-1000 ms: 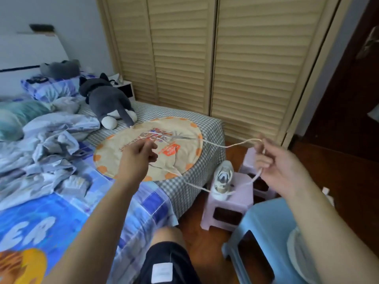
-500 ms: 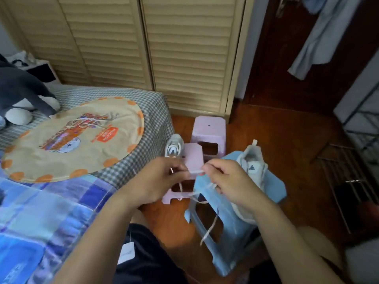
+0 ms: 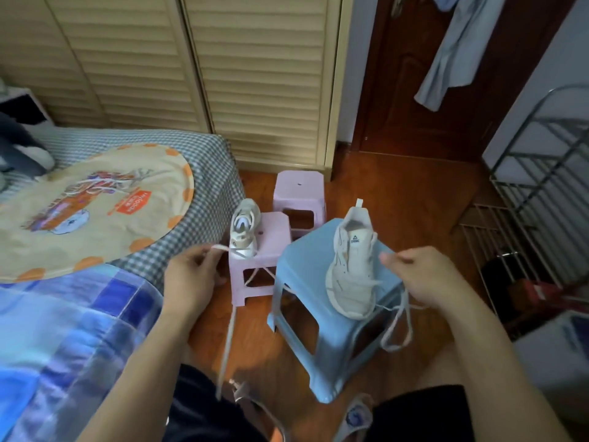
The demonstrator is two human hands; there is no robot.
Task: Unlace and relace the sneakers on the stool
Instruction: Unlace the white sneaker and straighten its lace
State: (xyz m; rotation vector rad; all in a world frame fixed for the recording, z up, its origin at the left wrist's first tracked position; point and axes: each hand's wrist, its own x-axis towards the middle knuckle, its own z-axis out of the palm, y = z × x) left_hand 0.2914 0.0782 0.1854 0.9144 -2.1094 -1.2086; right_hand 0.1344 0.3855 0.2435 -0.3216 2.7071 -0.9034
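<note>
Left hand (image 3: 191, 275) is pinching one end of the white lace (image 3: 227, 330) between thumb and fingertips, fingers curled around it, with the rest of that end dangling down toward the lap. Right hand (image 3: 424, 275) is curling its fingers around the other end, which is looping down below the wrist. Both ends are running to the white sneaker (image 3: 352, 266) that's sitting on the blue stool (image 3: 306, 272), toe pointing toward the camera, between the two hands. The second sneaker (image 3: 243, 229) is resting on the nearer pink stool (image 3: 274, 240), just left of the blue one, with another pink stool (image 3: 299, 189) behind it. The bed (image 3: 204, 154) with its round printed cushion (image 3: 95, 212) is sitting off to the left.
</note>
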